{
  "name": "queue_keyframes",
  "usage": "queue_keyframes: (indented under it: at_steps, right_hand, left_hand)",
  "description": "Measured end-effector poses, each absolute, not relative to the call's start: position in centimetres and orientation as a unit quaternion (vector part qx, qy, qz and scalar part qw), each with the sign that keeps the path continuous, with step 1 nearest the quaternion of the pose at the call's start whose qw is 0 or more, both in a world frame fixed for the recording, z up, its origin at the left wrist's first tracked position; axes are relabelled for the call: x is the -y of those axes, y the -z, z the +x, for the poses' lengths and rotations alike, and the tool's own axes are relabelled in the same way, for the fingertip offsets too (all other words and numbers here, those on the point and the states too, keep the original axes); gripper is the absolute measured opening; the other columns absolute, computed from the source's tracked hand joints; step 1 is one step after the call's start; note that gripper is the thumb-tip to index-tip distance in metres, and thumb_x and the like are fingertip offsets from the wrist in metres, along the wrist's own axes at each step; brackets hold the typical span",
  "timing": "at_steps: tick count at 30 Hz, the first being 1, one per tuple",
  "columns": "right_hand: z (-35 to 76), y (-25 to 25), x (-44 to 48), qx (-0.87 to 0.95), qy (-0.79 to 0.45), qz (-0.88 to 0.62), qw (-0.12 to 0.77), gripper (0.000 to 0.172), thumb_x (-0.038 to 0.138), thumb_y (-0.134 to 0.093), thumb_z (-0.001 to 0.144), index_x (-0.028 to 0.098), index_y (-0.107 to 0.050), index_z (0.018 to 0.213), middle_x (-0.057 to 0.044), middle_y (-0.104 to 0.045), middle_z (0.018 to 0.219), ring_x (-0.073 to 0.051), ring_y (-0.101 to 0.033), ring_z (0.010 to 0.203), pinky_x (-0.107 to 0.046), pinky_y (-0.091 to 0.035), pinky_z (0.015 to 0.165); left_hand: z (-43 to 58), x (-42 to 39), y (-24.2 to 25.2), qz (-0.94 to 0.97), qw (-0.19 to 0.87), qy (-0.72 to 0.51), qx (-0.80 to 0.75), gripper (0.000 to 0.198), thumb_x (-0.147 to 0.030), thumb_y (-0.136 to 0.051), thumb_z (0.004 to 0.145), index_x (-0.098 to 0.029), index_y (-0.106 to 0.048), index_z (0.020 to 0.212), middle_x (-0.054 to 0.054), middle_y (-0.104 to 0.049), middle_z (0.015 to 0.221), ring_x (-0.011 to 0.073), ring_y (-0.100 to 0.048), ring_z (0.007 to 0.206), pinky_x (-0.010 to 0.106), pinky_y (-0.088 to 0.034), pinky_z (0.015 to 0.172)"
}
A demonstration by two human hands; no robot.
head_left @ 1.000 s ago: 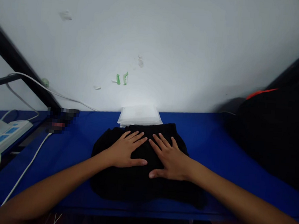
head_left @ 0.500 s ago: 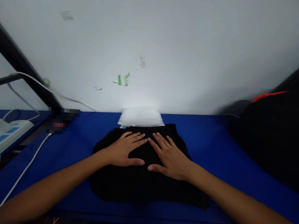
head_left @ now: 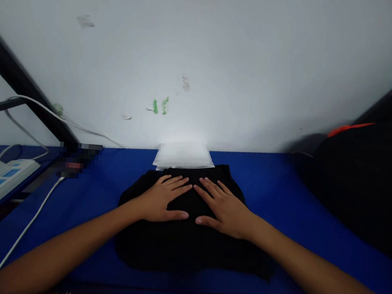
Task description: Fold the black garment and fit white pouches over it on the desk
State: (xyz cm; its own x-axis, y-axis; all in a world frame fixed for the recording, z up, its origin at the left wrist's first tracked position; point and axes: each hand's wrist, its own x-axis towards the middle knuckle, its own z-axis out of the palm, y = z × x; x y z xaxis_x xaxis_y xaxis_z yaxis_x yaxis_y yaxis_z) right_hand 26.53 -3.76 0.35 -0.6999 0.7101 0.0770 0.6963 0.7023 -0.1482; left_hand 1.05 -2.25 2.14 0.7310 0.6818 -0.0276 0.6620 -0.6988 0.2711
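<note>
A folded black cloth item, seemingly a garment, lies on the blue tabletop in front of me. My left hand rests flat on its left part with the fingers spread. On the right part lies my right hand, also flat and open. The fingertips of both hands point inward and away from me, with a small gap between them. Just beyond the cloth, against the wall, sit white plastic packets. The exact kind of garment cannot be made out in the dark folds.
At the left stands a white power strip with plugs and cables. A white cable runs across the table to a blurred-out object. A large black item with an orange edge fills the right side. A wall rises behind.
Both hands stay flat on the black cloth, with hardly any shift. The whole view has moved very slightly.
</note>
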Motion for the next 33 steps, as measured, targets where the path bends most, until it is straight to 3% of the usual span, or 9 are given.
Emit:
queue_keyframes:
  at_steps: [12, 17, 20, 23, 25, 27, 30, 33]
  right_hand:
    - [26.6, -0.6, 3.8, 0.918, -0.072, -0.382, 0.081, 0.085, 0.071, -0.04, 0.089, 0.009, -0.038, 0.148, -0.025, -0.03, 0.154, -0.036, -0.026, 0.144, -0.057, -0.026, 0.115]
    - [26.8, -0.8, 4.0, 0.919, -0.085, -0.365, 0.12, 0.076, 0.063, -0.048, 0.09, 0.009, -0.044, 0.143, -0.026, -0.034, 0.152, -0.038, -0.032, 0.141, -0.057, -0.033, 0.111]
    - [27.0, -1.3, 4.2, 0.921, -0.095, -0.332, 0.182, 0.058, 0.051, -0.051, 0.093, 0.01, -0.051, 0.134, -0.024, -0.044, 0.144, -0.034, -0.043, 0.133, -0.05, -0.041, 0.106]
    - [27.2, -2.3, 4.8, 0.931, -0.131, -0.27, 0.208, 0.041, 0.048, -0.049, 0.096, 0.012, -0.061, 0.11, -0.017, -0.061, 0.112, -0.024, -0.059, 0.103, -0.038, -0.05, 0.086]
    - [27.3, -3.0, 5.4, 0.947, -0.156, -0.216, 0.181, 0.041, 0.054, -0.048, 0.094, 0.015, -0.061, 0.089, -0.008, -0.061, 0.084, -0.019, -0.057, 0.077, -0.032, -0.046, 0.068]
    - [27.2, -3.6, 6.3, 0.958, -0.177, -0.183, 0.133, 0.046, 0.061, -0.052, 0.089, 0.018, -0.057, 0.076, -0.002, -0.056, 0.069, -0.016, -0.05, 0.062, -0.029, -0.036, 0.057]
    - [27.3, -4.2, 7.6, 0.958, -0.206, -0.195, 0.051, 0.047, 0.064, -0.065, 0.077, 0.019, -0.054, 0.071, 0.0, -0.054, 0.067, -0.013, -0.044, 0.057, -0.028, -0.026, 0.053]
    - [27.7, -4.9, 8.1, 0.943, -0.22, -0.251, -0.006, 0.034, 0.045, -0.075, 0.069, 0.019, -0.054, 0.074, 0.0, -0.058, 0.073, -0.013, -0.046, 0.06, -0.027, -0.027, 0.055]
  left_hand:
    - [1.0, 2.2, -1.8, 0.922, 0.126, -0.05, -0.363, 0.08, -0.073, -0.046, 0.087, -0.028, -0.03, 0.151, 0.008, -0.026, 0.159, 0.0318, -0.023, 0.147, 0.054, -0.014, 0.118]
    - [0.9, 2.4, -1.8, 0.93, 0.104, -0.061, -0.347, 0.078, -0.069, -0.05, 0.088, -0.022, -0.035, 0.148, 0.013, -0.032, 0.156, 0.033, -0.028, 0.144, 0.056, -0.019, 0.117]
    - [1.1, 3.3, -2.5, 0.938, 0.047, -0.143, -0.313, 0.057, -0.051, -0.051, 0.094, -0.015, -0.047, 0.138, 0.018, -0.048, 0.144, 0.0312, -0.043, 0.134, 0.051, -0.034, 0.11]
    - [1.6, 5.2, -3.8, 0.948, 0.004, -0.199, -0.25, 0.026, -0.027, -0.043, 0.099, -0.014, -0.06, 0.113, 0.013, -0.066, 0.108, 0.0238, -0.06, 0.104, 0.04, -0.047, 0.091]
    - [2.1, 6.7, -4.9, 0.963, 0.035, -0.179, -0.2, 0.021, -0.031, -0.047, 0.097, -0.016, -0.061, 0.092, 0.006, -0.064, 0.083, 0.0194, -0.06, 0.081, 0.034, -0.048, 0.075]
    - [2.6, 8.1, -5.9, 0.975, 0.081, -0.123, -0.167, 0.03, -0.046, -0.059, 0.09, -0.017, -0.057, 0.079, 0.002, -0.06, 0.072, 0.017, -0.056, 0.069, 0.031, -0.045, 0.065]
    - [3.0, 9.3, -7.1, 0.979, 0.088, -0.015, -0.182, 0.041, -0.056, -0.072, 0.077, -0.018, -0.055, 0.079, 0.001, -0.06, 0.073, 0.0175, -0.056, 0.066, 0.032, -0.044, 0.062]
    - [2.9, 9.7, -8.0, 0.971, 0.076, 0.063, -0.217, 0.032, -0.043, -0.074, 0.077, -0.018, -0.056, 0.085, 0.002, -0.062, 0.079, 0.0196, -0.058, 0.071, 0.033, -0.044, 0.066]
